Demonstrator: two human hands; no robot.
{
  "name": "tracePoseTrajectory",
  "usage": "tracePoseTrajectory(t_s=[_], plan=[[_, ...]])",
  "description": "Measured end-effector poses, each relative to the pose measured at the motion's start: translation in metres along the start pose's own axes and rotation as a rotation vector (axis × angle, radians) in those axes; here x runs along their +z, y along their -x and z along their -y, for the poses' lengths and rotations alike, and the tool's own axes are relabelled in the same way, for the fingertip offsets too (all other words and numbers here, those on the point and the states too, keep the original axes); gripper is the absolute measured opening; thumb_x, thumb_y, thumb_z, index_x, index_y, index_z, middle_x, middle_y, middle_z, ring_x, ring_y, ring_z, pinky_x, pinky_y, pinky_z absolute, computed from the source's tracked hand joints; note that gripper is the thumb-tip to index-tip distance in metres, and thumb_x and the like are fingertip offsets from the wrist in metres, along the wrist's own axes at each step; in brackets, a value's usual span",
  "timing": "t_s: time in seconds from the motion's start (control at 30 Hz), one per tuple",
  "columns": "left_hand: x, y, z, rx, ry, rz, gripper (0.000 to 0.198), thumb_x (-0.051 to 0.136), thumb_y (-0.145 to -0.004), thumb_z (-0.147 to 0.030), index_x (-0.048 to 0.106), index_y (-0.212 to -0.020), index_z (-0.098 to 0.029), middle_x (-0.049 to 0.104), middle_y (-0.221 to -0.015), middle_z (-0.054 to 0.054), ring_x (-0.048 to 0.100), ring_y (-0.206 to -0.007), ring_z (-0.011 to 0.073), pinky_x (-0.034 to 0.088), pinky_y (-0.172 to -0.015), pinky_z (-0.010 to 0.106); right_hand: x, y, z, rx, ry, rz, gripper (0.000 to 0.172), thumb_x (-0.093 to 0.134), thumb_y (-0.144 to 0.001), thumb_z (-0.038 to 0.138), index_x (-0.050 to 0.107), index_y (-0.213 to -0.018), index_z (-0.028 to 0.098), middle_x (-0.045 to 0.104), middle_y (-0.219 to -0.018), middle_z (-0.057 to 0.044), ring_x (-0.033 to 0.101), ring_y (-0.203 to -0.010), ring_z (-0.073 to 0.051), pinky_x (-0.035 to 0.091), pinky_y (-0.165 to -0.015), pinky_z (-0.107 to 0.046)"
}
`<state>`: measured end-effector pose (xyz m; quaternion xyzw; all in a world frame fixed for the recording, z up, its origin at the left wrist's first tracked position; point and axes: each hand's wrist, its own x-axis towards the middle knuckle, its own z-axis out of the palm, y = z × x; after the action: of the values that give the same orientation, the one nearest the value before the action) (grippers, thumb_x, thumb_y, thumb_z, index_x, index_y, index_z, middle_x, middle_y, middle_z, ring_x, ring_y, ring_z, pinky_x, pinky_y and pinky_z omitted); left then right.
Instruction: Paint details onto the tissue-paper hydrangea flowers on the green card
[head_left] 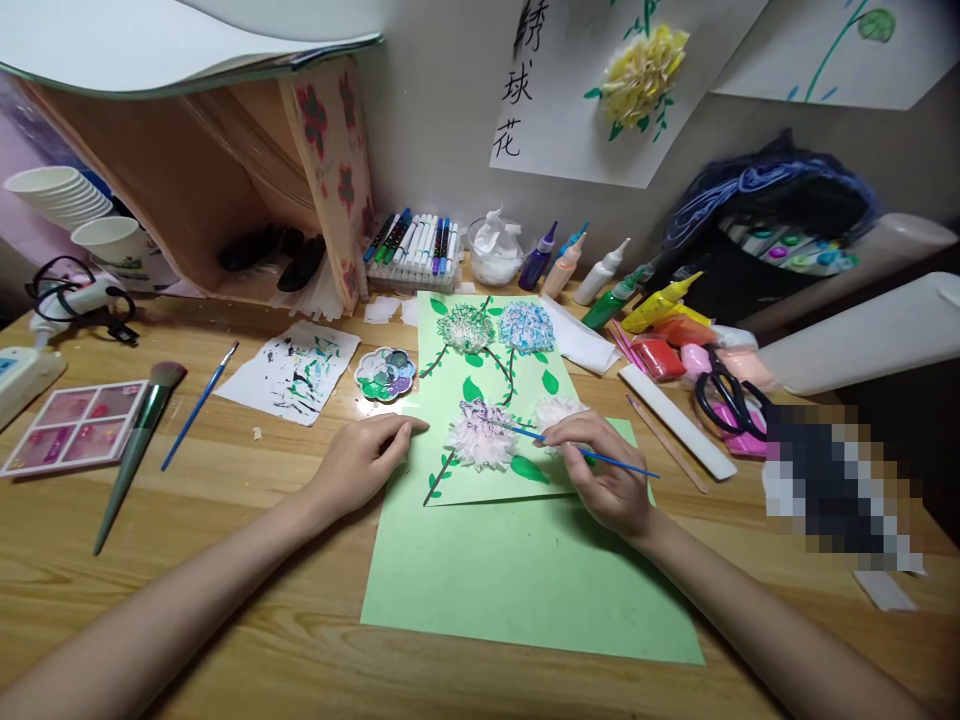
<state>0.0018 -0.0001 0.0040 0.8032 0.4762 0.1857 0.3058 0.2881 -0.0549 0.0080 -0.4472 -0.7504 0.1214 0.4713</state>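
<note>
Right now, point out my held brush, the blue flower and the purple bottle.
Brush (528,433), head view: front handle.
Blue flower (526,327), head view: middle of the petals.
Purple bottle (536,266), head view: body.

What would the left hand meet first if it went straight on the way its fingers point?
Most likely the purple-tipped flower on the green sheet, just ahead of the left hand; its height above the paper is hard to judge, so it might pass over.

My left hand and right hand are bare; so are my left forearm and right forearm, both slim and tapering.
</note>
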Motion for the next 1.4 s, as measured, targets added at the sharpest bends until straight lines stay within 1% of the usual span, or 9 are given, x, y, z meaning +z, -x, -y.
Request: tracePoseTrajectory(t_s=[0.1, 0.23, 0.33, 0.5, 0.63, 0.8, 0.93, 1.13, 1.4], plan=[[0.000, -0.001, 0.001, -0.001, -0.004, -0.001, 0.035, 0.037, -0.096, -0.035, 0.068, -0.106, -0.023, 0.072, -0.101, 0.000, 0.065, -0.088, 0.0172, 0.047, -0.080, 0.030, -0.001, -0.002, 0.001, -0.001, -0.013, -0.002, 0.020, 0.049, -0.082, 0.007, 0.062, -0.089, 0.021, 0.067, -0.079, -0.003, 0.062, -0.077, -0.018, 0.050, -0.070, -0.034], [0.000, -0.001, 0.001, 0.001, -0.008, -0.002, 0.035, 0.037, -0.096, -0.035, 0.068, -0.105, -0.023, 0.072, -0.101, 0.001, 0.065, -0.087, 0.0174, 0.048, -0.080, 0.031, -0.002, -0.004, 0.003, -0.008, -0.027, 0.057, 0.019, 0.049, -0.082, 0.008, 0.062, -0.089, 0.021, 0.067, -0.080, -0.003, 0.061, -0.077, -0.018, 0.050, -0.070, -0.034], [0.000, -0.001, 0.001, 0.010, -0.006, -0.008, 0.035, 0.037, -0.096, -0.034, 0.068, -0.105, -0.023, 0.072, -0.102, 0.002, 0.066, -0.087, 0.0177, 0.049, -0.079, 0.031, -0.003, -0.005, 0.006, -0.016, -0.022, 0.057, 0.020, 0.048, -0.082, 0.008, 0.062, -0.089, 0.021, 0.067, -0.080, -0.003, 0.061, -0.077, -0.018, 0.049, -0.071, -0.034], [0.000, -0.001, -0.001, 0.014, -0.009, -0.011, 0.035, 0.037, -0.095, -0.035, 0.068, -0.104, -0.023, 0.072, -0.102, 0.002, 0.066, -0.090, 0.0184, 0.049, -0.080, 0.032, -0.004, -0.009, 0.012, 0.017, -0.009, 0.121, 0.018, 0.049, -0.084, 0.010, 0.062, -0.089, 0.021, 0.066, -0.079, -0.003, 0.060, -0.076, -0.018, 0.049, -0.070, -0.034], [0.000, -0.001, -0.001, 0.020, -0.010, -0.017, 0.034, 0.038, -0.095, -0.034, 0.069, -0.104, -0.023, 0.072, -0.099, 0.002, 0.066, -0.086, 0.0178, 0.049, -0.078, 0.031, -0.005, -0.010, 0.014, 0.024, -0.006, 0.088, 0.018, 0.048, -0.084, 0.011, 0.062, -0.089, 0.022, 0.067, -0.079, -0.003, 0.061, -0.077, -0.019, 0.049, -0.069, -0.034], [0.000, -0.001, 0.000, 0.018, -0.012, -0.018, 0.034, 0.037, -0.095, -0.034, 0.068, -0.104, -0.023, 0.072, -0.100, 0.002, 0.066, -0.087, 0.0177, 0.049, -0.079, 0.031, -0.004, -0.011, 0.014, 0.011, 0.008, 0.142, 0.018, 0.048, -0.085, 0.011, 0.061, -0.091, 0.022, 0.066, -0.080, -0.003, 0.060, -0.077, -0.018, 0.049, -0.070, -0.034], [0.001, -0.001, 0.001, 0.020, -0.005, -0.013, 0.034, 0.037, -0.095, -0.035, 0.068, -0.104, -0.023, 0.072, -0.102, 0.001, 0.066, -0.090, 0.0180, 0.049, -0.080, 0.031, -0.005, -0.012, 0.014, 0.010, 0.001, 0.119, 0.018, 0.047, -0.085, 0.010, 0.060, -0.090, 0.021, 0.066, -0.080, -0.004, 0.060, -0.078, -0.018, 0.049, -0.070, -0.034], [-0.001, -0.001, -0.001, 0.016, -0.001, -0.014, 0.034, 0.038, -0.095, -0.034, 0.068, -0.104, -0.024, 0.072, -0.103, 0.002, 0.066, -0.090, 0.0184, 0.049, -0.079, 0.031, -0.005, -0.013, 0.015, 0.044, 0.033, 0.133, 0.016, 0.047, -0.086, 0.013, 0.060, -0.089, 0.022, 0.066, -0.079, -0.004, 0.060, -0.077, -0.019, 0.048, -0.068, -0.034], [0.000, -0.001, 0.000, 0.016, -0.011, -0.015, 0.034, 0.038, -0.095, -0.034, 0.069, -0.104, -0.024, 0.072, -0.101, 0.002, 0.066, -0.086, 0.0179, 0.049, -0.077, 0.030, -0.005, -0.013, 0.013, 0.067, 0.006, 0.164, 0.017, 0.046, -0.088, 0.015, 0.061, -0.090, 0.022, 0.067, -0.082, -0.004, 0.060, -0.079, -0.019, 0.048, -0.071, -0.034]])
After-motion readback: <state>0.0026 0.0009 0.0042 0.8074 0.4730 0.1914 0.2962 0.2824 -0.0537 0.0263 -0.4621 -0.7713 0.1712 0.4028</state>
